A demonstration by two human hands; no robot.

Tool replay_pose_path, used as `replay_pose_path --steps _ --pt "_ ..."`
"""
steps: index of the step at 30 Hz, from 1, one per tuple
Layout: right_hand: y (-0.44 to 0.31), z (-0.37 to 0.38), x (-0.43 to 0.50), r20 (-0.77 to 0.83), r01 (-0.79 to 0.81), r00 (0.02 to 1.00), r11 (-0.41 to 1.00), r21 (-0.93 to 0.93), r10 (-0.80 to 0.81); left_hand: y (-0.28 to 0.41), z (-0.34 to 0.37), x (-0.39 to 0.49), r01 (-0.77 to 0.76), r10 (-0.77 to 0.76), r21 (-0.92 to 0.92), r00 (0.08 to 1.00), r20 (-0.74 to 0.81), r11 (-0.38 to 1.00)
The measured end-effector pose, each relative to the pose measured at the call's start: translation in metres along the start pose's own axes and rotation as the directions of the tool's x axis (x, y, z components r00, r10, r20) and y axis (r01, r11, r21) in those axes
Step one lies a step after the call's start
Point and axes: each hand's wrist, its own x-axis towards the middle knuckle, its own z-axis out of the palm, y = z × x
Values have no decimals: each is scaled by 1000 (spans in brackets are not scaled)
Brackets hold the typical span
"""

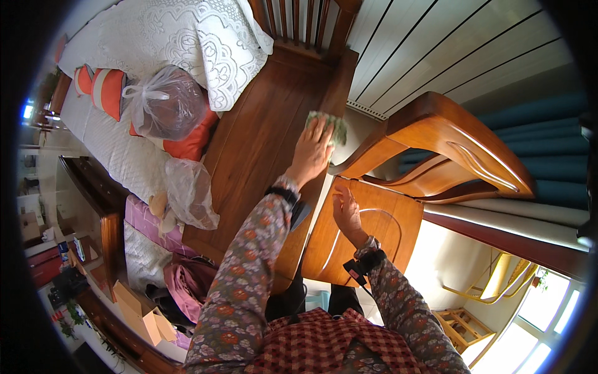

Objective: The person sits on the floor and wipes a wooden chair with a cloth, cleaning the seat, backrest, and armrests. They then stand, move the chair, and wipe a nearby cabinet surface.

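Note:
My left hand (309, 154) lies over a green and white patterned cloth (339, 130), its fingers pressing it near the right edge of a dark brown wooden surface (266, 117). That surface looks like the top of a low cabinet or side table beside the sofa. My right hand (346, 212) hovers over the wooden seat of a chair (383, 229), with slightly bent fingers and nothing in it. The chair's carved wooden backrest (460, 149) rises at the right. Both my forearms wear floral sleeves and black wrist straps.
A sofa with a quilted white cover (100, 135) and a lace cloth (187, 37) stands at the left. On it are a tied clear plastic bag (168, 105), orange cushions (108, 93) and a loose plastic bag (189, 194). A cardboard box (140, 313) sits lower left; teal curtains (546, 149) hang right.

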Motion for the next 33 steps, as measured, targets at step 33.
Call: replay_pose_path --steps 33 --pt "-46 67 109 -237 -157 969 913 -376 69 -56 45 175 -180 181 -28 983 16 983"
